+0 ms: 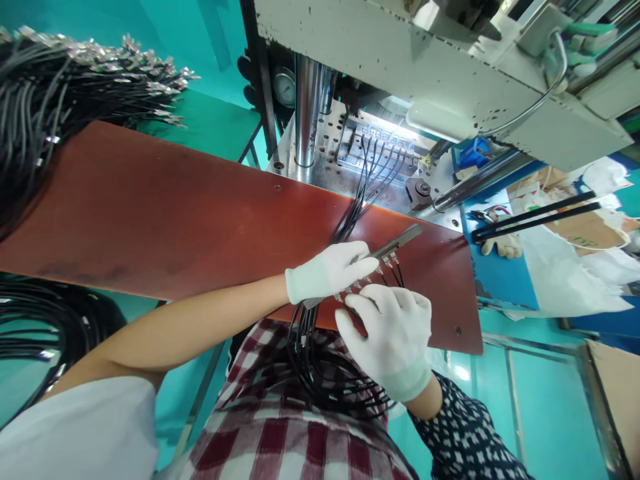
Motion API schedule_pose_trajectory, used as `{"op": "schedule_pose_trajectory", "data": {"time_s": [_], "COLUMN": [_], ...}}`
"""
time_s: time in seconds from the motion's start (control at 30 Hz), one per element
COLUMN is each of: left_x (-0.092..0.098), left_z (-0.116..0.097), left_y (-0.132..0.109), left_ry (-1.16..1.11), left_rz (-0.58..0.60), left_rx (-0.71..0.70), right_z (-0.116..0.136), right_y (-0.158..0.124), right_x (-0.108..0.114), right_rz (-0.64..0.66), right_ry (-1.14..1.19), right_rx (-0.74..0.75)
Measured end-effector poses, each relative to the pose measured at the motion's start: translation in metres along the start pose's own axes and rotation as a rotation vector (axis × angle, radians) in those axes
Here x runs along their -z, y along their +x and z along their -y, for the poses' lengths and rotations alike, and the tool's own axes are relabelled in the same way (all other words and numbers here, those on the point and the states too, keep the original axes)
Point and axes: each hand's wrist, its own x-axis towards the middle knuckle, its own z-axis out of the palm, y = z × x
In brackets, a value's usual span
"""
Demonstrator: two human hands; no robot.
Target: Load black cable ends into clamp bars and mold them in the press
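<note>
My left hand, in a white glove, grips a narrow metal bar slanting over the brown board. Along the bar's near side sits a row of small silver connectors on black cables. My right hand, gloved too, is just below the bar with thumb and forefinger curled together by the connectors at its near end. What lies between those fingertips is too small to make out. A bundle of black cables hangs from the board's edge onto my lap.
Behind the brown board stands a press with steel columns. More cables run into its lit metal mould. A large heap of cables lies at left, another coil below. A glove and pliers rest at right.
</note>
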Motion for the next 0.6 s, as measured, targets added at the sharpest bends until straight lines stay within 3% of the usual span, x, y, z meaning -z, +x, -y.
{"op": "schedule_pose_trajectory", "data": {"time_s": [0.17, 0.27, 0.37, 0.43, 0.6], "left_x": [-0.001, -0.001, -0.002, -0.005, -0.017], "left_z": [0.002, 0.005, 0.007, 0.007, 0.004], "left_y": [0.002, 0.002, 0.002, 0.003, 0.013], "left_ry": [0.026, 0.071, 0.086, 0.09, 0.435], "left_rz": [-0.015, -0.027, 0.004, 0.05, 0.09], "left_rx": [0.01, -0.025, -0.016, 0.04, 0.029], "right_z": [0.009, 0.0, -0.036, -0.068, -0.128], "right_y": [-0.004, 0.0, 0.013, 0.025, 0.043], "right_x": [-0.015, -0.011, 0.004, 0.012, 0.002], "right_rz": [-0.016, 0.024, 0.093, 0.112, 0.412], "right_ry": [0.024, 0.072, 0.087, -0.054, -0.129], "right_rx": [0.009, 0.002, 0.008, 0.045, 0.27]}}
